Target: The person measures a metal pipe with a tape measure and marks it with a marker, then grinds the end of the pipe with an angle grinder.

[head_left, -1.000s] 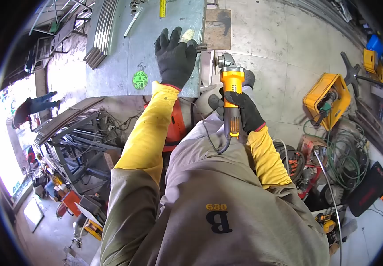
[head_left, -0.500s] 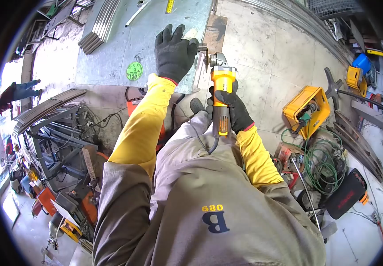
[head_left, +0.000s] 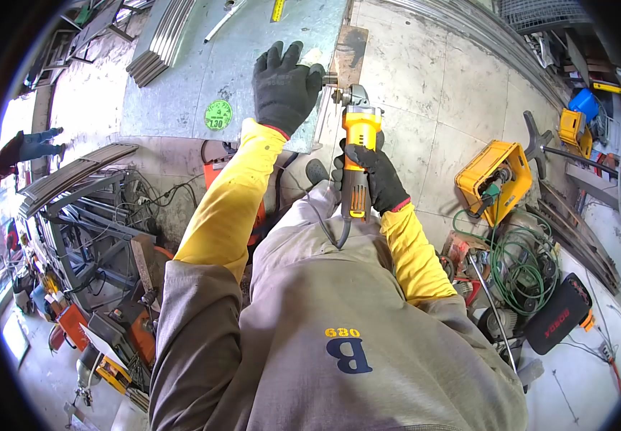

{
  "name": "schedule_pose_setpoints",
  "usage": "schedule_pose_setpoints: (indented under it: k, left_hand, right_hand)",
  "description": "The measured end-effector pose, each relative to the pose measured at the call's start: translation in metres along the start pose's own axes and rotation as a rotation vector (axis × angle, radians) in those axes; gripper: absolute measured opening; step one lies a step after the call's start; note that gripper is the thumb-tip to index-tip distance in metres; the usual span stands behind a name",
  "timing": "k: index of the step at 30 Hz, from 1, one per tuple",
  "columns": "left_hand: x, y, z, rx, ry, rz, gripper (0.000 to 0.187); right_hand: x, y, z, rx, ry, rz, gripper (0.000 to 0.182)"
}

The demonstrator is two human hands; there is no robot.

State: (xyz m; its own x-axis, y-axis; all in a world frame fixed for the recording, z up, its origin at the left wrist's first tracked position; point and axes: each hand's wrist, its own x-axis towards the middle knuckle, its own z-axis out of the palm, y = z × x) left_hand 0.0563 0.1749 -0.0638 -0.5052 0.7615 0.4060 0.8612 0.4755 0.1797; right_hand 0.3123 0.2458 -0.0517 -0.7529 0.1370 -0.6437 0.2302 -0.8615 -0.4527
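Note:
My right hand (head_left: 378, 176), in a black glove, is wrapped round the body of a yellow and black angle grinder (head_left: 360, 133). The grinder stands lengthwise in front of me, its metal head pointing away and its disc (head_left: 337, 95) edge-on at the left. My left hand (head_left: 281, 90), also gloved in black, lies over the edge of a grey metal-topped table (head_left: 174, 108) with its fingers spread. A short metal piece (head_left: 330, 79) shows beside the left thumb, close to the disc; the rest of it is hidden. The grinder's cord (head_left: 343, 235) loops down against my clothing.
Metal bars (head_left: 163, 47), a yellow ruler (head_left: 277, 10) and a green round sticker (head_left: 218, 115) are on the table. A yellow crate (head_left: 493, 179) and coiled green hose (head_left: 522, 269) lie right. Metal frames (head_left: 98, 230) stand left; a person (head_left: 26, 151) is at far left.
The grinder's disc and head have shifted up very slightly against the table edge. My left hand has edged a little to the right; both hands otherwise keep their pose.

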Motion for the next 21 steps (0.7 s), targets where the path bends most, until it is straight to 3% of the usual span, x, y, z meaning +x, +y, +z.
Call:
schedule_pose_setpoints:
  k: [21]
  left_hand:
    - [0.001,0.0,-0.002,-0.031,0.013,0.014,0.039]
  right_hand:
    - [-0.002,-0.009,0.001,-0.093,0.079,0.022,0.052]
